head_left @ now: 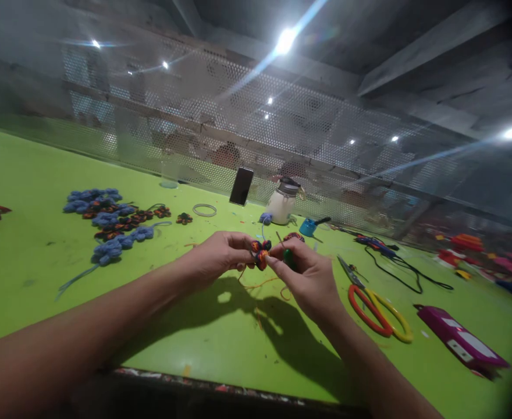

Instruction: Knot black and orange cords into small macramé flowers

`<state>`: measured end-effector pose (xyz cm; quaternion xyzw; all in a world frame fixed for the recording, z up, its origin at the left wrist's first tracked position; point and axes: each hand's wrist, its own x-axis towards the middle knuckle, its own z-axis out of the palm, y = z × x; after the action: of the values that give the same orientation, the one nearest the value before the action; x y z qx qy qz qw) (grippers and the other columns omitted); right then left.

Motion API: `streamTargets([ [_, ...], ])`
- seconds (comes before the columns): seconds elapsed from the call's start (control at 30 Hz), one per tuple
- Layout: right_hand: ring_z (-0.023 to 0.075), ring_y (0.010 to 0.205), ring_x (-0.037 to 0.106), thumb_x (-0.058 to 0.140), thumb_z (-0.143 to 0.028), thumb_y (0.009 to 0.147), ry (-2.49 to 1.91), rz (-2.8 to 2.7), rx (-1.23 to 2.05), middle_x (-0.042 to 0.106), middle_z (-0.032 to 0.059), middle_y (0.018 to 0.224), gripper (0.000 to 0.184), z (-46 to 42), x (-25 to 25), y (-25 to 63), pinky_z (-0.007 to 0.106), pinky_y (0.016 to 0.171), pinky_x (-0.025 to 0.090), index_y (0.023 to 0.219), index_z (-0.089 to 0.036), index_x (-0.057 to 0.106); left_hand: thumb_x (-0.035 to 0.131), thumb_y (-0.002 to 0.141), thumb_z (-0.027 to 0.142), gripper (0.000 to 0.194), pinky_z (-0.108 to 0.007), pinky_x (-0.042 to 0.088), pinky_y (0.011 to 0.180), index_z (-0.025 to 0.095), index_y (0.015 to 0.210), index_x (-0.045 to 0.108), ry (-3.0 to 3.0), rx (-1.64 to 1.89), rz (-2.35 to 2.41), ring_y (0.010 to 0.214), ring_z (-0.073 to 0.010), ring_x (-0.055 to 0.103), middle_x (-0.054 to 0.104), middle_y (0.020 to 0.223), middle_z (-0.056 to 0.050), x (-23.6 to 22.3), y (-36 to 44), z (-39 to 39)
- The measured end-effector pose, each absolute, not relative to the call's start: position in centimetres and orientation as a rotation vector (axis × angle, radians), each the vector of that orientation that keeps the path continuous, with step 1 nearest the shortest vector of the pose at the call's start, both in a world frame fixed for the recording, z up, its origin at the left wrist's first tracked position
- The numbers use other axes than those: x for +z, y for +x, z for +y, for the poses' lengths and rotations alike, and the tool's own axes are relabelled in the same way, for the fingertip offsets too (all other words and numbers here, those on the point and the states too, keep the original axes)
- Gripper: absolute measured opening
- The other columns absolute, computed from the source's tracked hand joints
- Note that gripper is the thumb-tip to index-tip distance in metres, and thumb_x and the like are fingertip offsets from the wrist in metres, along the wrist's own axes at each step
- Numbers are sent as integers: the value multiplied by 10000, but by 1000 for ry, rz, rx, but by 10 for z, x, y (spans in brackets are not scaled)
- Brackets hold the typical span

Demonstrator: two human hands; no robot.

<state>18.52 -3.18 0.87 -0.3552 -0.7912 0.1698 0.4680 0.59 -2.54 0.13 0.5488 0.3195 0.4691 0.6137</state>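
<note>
My left hand (221, 256) pinches a small crocheted flower (261, 256) of dark blue, red and orange yarn between thumb and fingertips. Closed around a green-handled crochet hook (288, 258), my right hand (310, 278) also touches the flower's right side with its thumb. A thin shaft shows above its fingers; the hook's tip cannot be made out. Loose orange yarn (262, 284) hangs below the flower onto the table. Behind the hands lies a multicoloured yarn bundle (294, 237), partly hidden by the right hand.
Blue crocheted flowers (107, 249) and dark multicoloured ones (184, 218) lie left. Farther back are a ring (204, 210), phone (241, 186), white jar (281, 203) and blue pot (308, 227). Right are scissors (372, 308), a cord (406, 269) and a purple power strip (461, 340).
</note>
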Motion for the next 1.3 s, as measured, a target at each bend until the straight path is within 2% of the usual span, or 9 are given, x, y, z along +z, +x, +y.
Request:
streamTargets([
  [0.13, 158, 729, 546, 576, -170, 790, -798, -1996, 315, 599, 34, 763, 65, -32, 8, 184, 303, 679, 434, 804, -186, 637, 669, 645, 125, 91, -255, 327, 604, 106, 733, 660, 1291, 1062, 719, 628, -104, 488, 628, 703, -39, 0, 7, -25],
  [0.37, 159, 732, 542, 559, -134, 797, -708, -2016, 280, 590, 41, 759, 106, -31, 13, 187, 306, 676, 446, 840, -179, 645, 622, 668, 117, 140, -271, 393, 691, 79, 791, 676, 1204, 972, 591, 761, -150, 551, 647, 830, -91, 6, 0, -29],
  [0.47, 159, 725, 539, 559, -137, 797, -665, -2025, 287, 582, 34, 747, 119, -31, 14, 188, 314, 671, 450, 860, -184, 648, 603, 707, 204, 168, -289, 412, 692, 81, 794, 678, 1167, 990, 586, 778, -174, 563, 653, 848, -106, 9, -2, -30],
  [0.57, 157, 725, 539, 565, -129, 790, -623, -2034, 303, 578, 35, 754, 120, -30, 13, 188, 310, 661, 450, 861, -175, 650, 613, 750, 290, 217, -274, 403, 663, 90, 808, 676, 1211, 970, 643, 746, -154, 559, 653, 830, -94, 9, 0, -30],
  [0.73, 151, 732, 541, 591, -154, 785, -688, -1991, 323, 595, 39, 766, 85, -29, 8, 187, 294, 675, 436, 846, -158, 651, 663, 721, 248, 187, -275, 403, 670, 83, 807, 675, 1180, 964, 737, 720, -139, 568, 660, 824, -95, 10, 3, -30],
  [0.87, 117, 595, 484, 591, -290, 803, -898, -1862, 482, 583, 23, 718, 167, -28, 6, 187, 261, 554, 390, 885, -154, 644, 669, 715, 219, 162, -287, 415, 738, 68, 776, 677, 1046, 1021, 776, 816, -160, 572, 655, 839, -105, 10, 3, -28],
  [0.97, 92, 500, 397, 561, -371, 815, -985, -1812, 607, 506, -10, 617, 244, -30, 7, 187, 241, 470, 322, 887, -149, 634, 674, 704, 189, 113, -239, 398, 674, 82, 738, 672, 963, 1098, 825, 749, -118, 551, 641, 777, -69, 8, 0, -23],
  [1.1, 83, 471, 363, 583, -401, 790, -1034, -1839, 693, 442, -28, 559, 261, -31, 6, 183, 231, 435, 268, 809, -145, 627, 665, 702, 167, 95, -201, 327, 545, 81, 668, 644, 935, 1132, 813, 571, -62, 470, 581, 616, -18, 4, -1, -18],
  [1.3, 60, 443, 311, 639, -399, 744, -980, -1710, 1038, 391, -55, 527, 258, -29, -2, 177, 215, 419, 236, 802, -148, 624, 658, 718, 175, 118, -214, 349, 588, 69, 769, 655, 996, 1042, 747, 603, -69, 496, 604, 689, -39, 2, 2, -21],
])
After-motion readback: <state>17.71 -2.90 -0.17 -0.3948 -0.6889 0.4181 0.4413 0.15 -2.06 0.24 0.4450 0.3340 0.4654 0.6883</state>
